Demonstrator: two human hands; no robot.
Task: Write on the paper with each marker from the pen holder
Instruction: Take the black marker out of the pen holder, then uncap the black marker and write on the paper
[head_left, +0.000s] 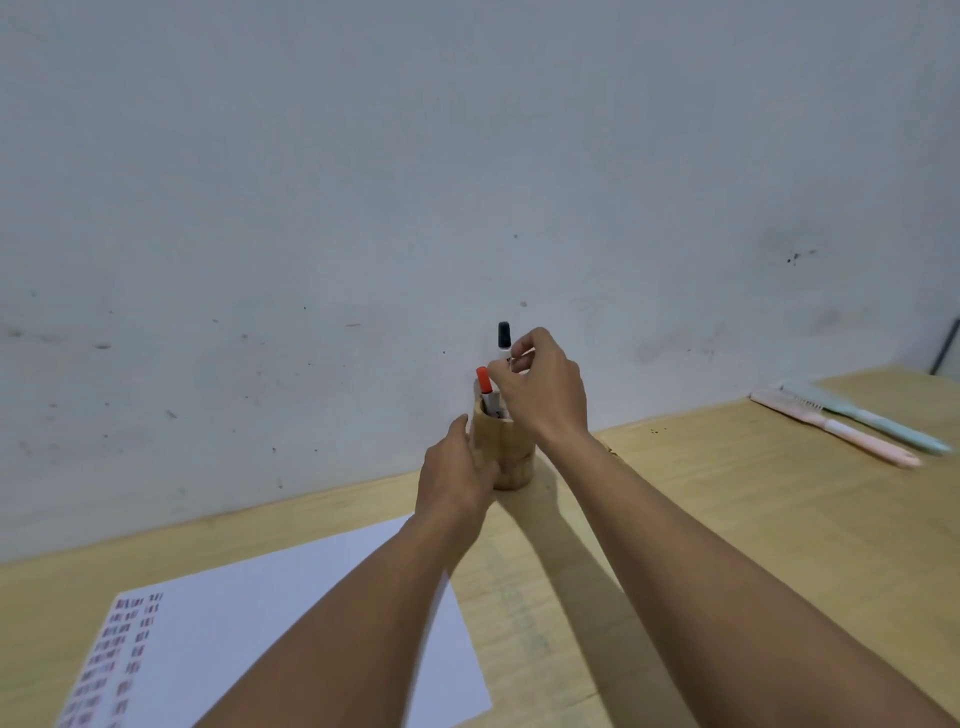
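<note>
A wooden pen holder (511, 457) stands on the desk against the wall. My left hand (454, 470) wraps around its left side. Above the holder, my right hand (540, 387) pinches a white marker with a black cap (504, 340), held upright with its lower part hidden behind my fingers. A marker with a red cap (484, 382) leans inside the holder. A white sheet of paper (270, 623) lies at the near left, with columns of small red and dark marks on its left part.
The light wooden desk (727, 493) meets a scuffed grey wall (467, 182) right behind the holder. A pink comb-like tool (836, 428) and a pale blue one (867, 415) lie at the far right.
</note>
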